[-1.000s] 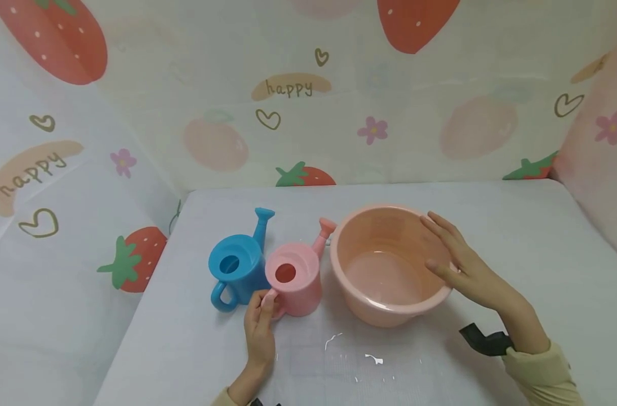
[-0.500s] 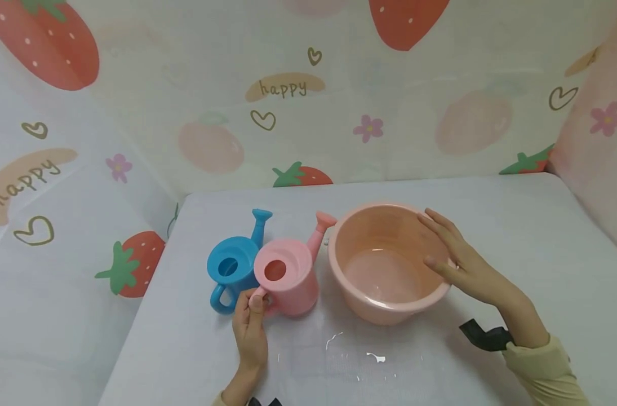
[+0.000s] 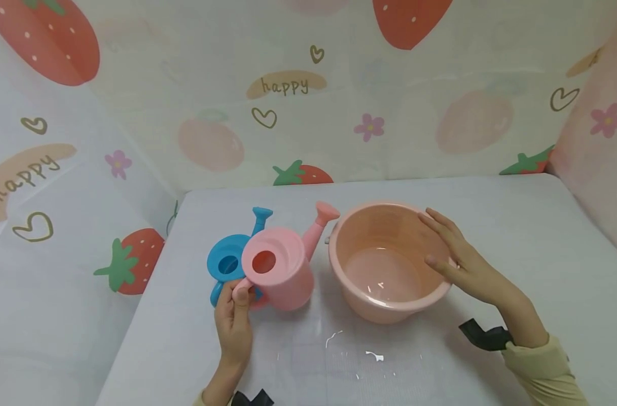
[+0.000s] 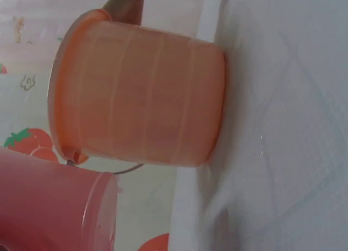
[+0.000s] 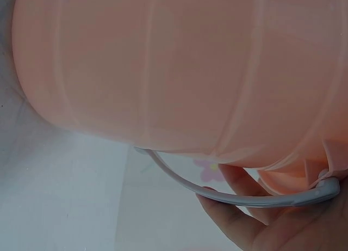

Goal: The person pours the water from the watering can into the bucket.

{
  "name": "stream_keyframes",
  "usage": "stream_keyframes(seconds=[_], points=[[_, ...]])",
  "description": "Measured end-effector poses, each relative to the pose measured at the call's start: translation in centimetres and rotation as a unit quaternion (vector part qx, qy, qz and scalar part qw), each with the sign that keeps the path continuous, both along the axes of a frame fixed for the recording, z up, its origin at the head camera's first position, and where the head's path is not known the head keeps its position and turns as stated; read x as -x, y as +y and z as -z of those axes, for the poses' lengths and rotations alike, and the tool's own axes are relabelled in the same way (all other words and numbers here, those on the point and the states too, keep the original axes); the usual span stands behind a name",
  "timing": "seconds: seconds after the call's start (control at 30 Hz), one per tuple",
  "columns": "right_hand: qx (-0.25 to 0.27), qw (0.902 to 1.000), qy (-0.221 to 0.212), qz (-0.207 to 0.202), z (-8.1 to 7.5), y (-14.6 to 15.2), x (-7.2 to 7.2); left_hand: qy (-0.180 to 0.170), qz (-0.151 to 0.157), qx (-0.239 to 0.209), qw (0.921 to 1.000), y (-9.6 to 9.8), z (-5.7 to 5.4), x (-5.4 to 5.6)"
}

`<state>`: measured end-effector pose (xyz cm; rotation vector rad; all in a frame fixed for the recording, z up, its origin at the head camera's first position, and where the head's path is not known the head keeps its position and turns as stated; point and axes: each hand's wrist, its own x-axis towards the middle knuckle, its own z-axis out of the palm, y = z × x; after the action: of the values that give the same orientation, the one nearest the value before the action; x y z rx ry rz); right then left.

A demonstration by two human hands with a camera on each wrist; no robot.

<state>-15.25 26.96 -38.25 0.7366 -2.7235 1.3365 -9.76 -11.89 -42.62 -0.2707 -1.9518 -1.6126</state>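
Observation:
My left hand point(image 3: 234, 327) grips the handle of a pink toy watering can point(image 3: 290, 282), its thumb on top. The can is raised off the table, and its base point(image 4: 100, 213) shows above the surface in the left wrist view. Its spout points up and right, near the rim of a peach plastic bucket point(image 3: 384, 316). The bucket stands upright, with a grey bail handle point(image 5: 239, 199) hanging at its side. On the bucket's right rim rests my right hand point(image 3: 465, 265), fingers extended and thumb over the opening. Several fingers show beside the bail in the right wrist view.
Behind the pink can stands a blue toy watering can point(image 3: 227, 254), partly covered by it and my left hand. The white table point(image 3: 516, 237) meets walls printed with strawberries at the back and sides.
My left hand has lifted the pink watering can and moved it left, so it now overlaps the blue one more. My right hand and the bucket stay in place.

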Motion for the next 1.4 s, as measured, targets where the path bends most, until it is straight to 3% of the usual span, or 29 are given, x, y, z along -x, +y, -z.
stream_keyframes(seconds=[0.2,0.4,0.7,0.93,1.1,1.3,1.4], points=[[0.002,1.0,-0.002,0.0,0.0,0.0,0.1,0.024,0.015,0.012,0.9995,-0.5,-0.7,0.2],[0.004,1.0,-0.001,-0.001,0.0,-0.1,0.1,0.015,0.021,0.018,0.9995,-0.8,-1.1,0.2],[0.008,0.9999,0.003,-0.006,-0.1,-0.1,0.2,0.06,0.057,0.019,0.9964,-1.2,-1.5,0.8],[0.014,0.9999,-0.005,-0.007,0.1,-0.2,0.0,0.068,0.052,0.024,0.996,-1.5,-1.8,1.3],[0.014,0.9998,-0.006,-0.008,0.0,-0.2,0.0,0.078,0.053,0.009,0.9955,-1.4,-1.9,1.8],[0.013,0.9998,-0.01,-0.009,-0.1,0.0,-0.1,0.092,0.076,-0.027,0.9924,-1.2,-2.1,2.4],[0.014,0.9998,-0.01,-0.009,-0.1,0.1,-0.2,0.095,0.069,-0.028,0.9927,-1.2,-2.2,2.7]])
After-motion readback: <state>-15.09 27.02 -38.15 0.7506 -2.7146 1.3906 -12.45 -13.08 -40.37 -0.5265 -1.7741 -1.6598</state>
